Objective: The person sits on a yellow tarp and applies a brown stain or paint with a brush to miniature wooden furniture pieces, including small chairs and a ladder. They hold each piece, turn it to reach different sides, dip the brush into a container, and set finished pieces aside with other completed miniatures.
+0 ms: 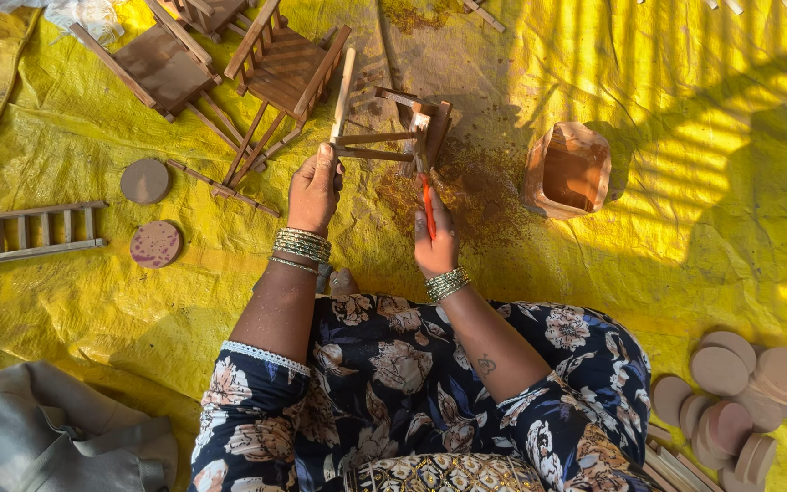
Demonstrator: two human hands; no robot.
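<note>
Hands meet over a yellow tarpaulin (93,301) in the head view, where a person sits cross-legged in a dark flowered garment. The left hand (314,187), bangles at the wrist, has its fingers wrapped tight around the pale leg of a small wooden frame (393,128), holding it tilted just above the sheet. The right hand (436,244) is closed on the handle of an orange brush (428,202), whose bristle end touches the frame's lower rail. Brown stain speckles the tarpaulin under and around the frame.

Just right of the frame stands an open brown container (568,170) with dark liquid inside. Beyond the hands lie stained miniature chairs (280,68), tipped on their sides. Far to the left rests a small ladder-like rack (43,232), with two round discs (148,211) beside it. At the lower right sits a heap of wooden discs (740,396), and grey cloth (47,437) lies at the lower left.
</note>
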